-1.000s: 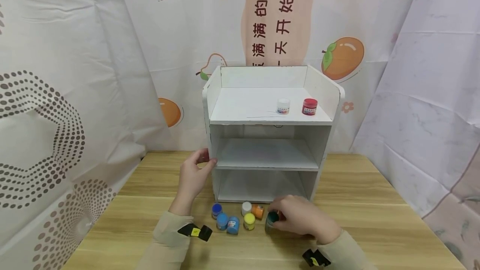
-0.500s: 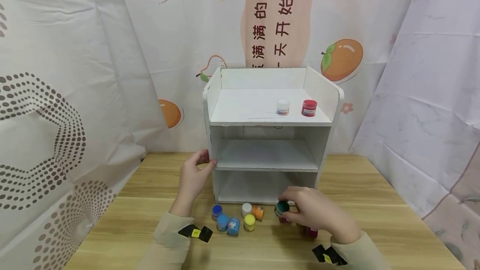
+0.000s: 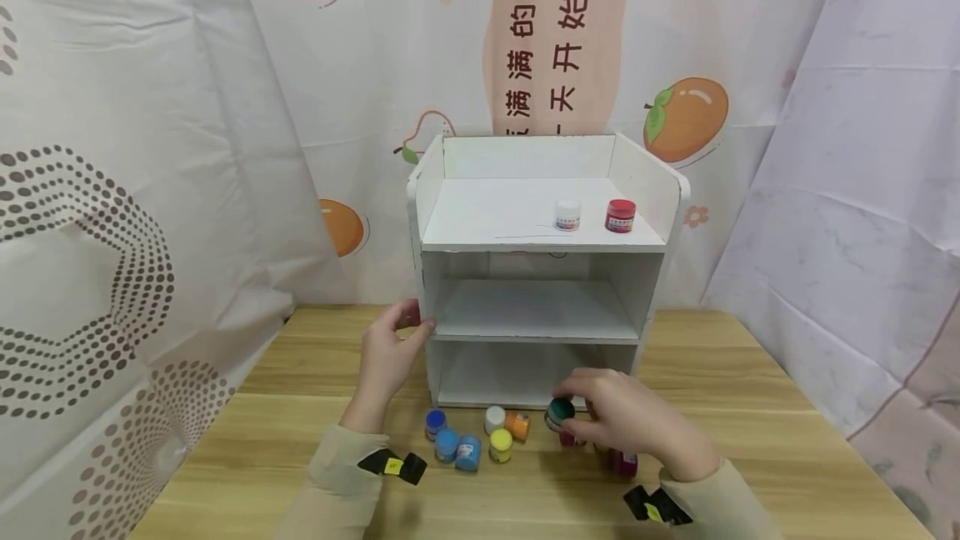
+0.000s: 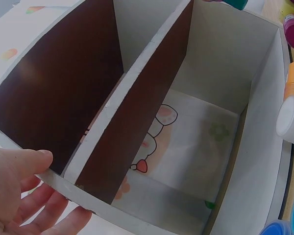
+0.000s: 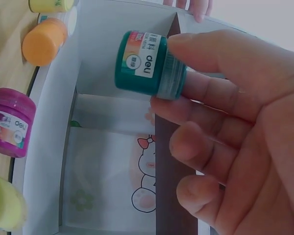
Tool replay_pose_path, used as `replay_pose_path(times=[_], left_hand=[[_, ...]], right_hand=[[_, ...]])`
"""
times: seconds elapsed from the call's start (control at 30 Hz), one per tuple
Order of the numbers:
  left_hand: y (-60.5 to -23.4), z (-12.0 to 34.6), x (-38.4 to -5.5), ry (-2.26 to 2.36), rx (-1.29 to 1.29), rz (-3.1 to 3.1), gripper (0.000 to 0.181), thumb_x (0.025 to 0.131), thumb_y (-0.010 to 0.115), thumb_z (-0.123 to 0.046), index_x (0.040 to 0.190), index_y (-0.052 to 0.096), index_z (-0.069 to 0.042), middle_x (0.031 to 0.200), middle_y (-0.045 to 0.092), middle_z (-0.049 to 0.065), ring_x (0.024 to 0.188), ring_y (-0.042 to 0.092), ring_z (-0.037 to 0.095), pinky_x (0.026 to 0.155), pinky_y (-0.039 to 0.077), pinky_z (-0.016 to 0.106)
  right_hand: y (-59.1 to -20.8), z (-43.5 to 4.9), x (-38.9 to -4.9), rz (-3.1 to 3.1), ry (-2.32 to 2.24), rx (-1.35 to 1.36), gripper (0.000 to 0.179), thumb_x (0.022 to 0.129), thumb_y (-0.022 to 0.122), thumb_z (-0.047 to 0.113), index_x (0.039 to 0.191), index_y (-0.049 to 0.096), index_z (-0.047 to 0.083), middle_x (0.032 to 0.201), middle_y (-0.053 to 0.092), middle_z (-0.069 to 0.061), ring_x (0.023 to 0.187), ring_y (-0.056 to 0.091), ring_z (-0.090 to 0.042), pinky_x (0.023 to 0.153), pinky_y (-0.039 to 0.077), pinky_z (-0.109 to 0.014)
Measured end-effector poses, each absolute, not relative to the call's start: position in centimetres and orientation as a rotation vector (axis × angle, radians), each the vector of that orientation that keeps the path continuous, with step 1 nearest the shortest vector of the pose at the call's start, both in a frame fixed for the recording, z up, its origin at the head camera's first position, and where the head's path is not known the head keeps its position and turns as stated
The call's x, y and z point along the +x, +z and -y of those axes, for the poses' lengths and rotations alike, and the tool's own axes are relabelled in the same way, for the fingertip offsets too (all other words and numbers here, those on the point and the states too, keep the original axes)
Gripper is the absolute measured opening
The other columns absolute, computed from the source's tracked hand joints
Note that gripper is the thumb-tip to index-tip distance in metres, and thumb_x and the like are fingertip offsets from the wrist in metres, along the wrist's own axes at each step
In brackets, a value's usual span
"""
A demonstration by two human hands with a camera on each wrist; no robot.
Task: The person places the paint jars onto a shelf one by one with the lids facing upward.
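Note:
My right hand (image 3: pixel 626 415) pinches a dark green paint jar (image 5: pixel 143 61) by its clear lid, thumb on one side and fingers on the other. The jar is tilted, above the table in front of the white shelf unit (image 3: pixel 543 247). At the left edge of that unit, my left hand (image 3: pixel 388 357) grips the side panel, thumb on one face and fingers on the other in the left wrist view. A white-lidded jar (image 3: pixel 567 215) and a red jar (image 3: pixel 620 216) stand on the top shelf.
On the table (image 3: pixel 300 448) before the unit are blue jars (image 3: pixel 468 452), a yellow jar (image 3: pixel 500 444), a white-lidded jar (image 3: pixel 495 419) and an orange jar (image 3: pixel 517 425). A magenta jar (image 5: pixel 10 122) lies near the right hand. Printed curtains (image 3: pixel 390 40) hang behind.
My right hand has lifted the green jar off the table and moved slightly right and toward the shelf unit. The left hand stays at the side panel.

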State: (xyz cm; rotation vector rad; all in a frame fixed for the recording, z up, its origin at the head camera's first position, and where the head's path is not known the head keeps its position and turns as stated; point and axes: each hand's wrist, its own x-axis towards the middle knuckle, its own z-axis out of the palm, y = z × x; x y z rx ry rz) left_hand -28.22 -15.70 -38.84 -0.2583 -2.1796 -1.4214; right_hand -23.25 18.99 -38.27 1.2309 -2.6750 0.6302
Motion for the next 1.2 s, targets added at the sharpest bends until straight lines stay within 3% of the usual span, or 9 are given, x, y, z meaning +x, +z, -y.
replay_pose_path(times=[0.6, 1.2], left_hand=[[-38.9, 15.8, -28.2, -1.426, -0.242, 2.186, 0.037, 0.093, 0.078, -0.022, 0.126, 0.068, -0.007, 0.114, 0.071, 0.007, 0.109, 0.066, 0.025, 0.08, 0.055, 0.04], [-38.9, 15.7, -28.2, -1.407, -0.256, 2.19, 0.039, 0.093, 0.078, -0.024, 0.126, 0.068, -0.007, 0.115, 0.071, 0.008, 0.108, 0.066, 0.026, 0.08, 0.056, 0.042]], right_hand=[[-32.4, -18.5, -25.2, 2.626, 0.664, 1.307, 0.023, 0.093, 0.076, 0.019, 0.115, 0.072, 0.015, 0.087, 0.06, 0.012, 0.06, 0.051, -0.001, 0.053, 0.048, -0.023], [-25.3, -17.4, -26.2, 2.542, 0.527, 1.264, 0.026, 0.09, 0.079, 0.02, 0.115, 0.073, 0.016, 0.098, 0.063, 0.012, 0.064, 0.052, -0.004, 0.057, 0.048, -0.025]])
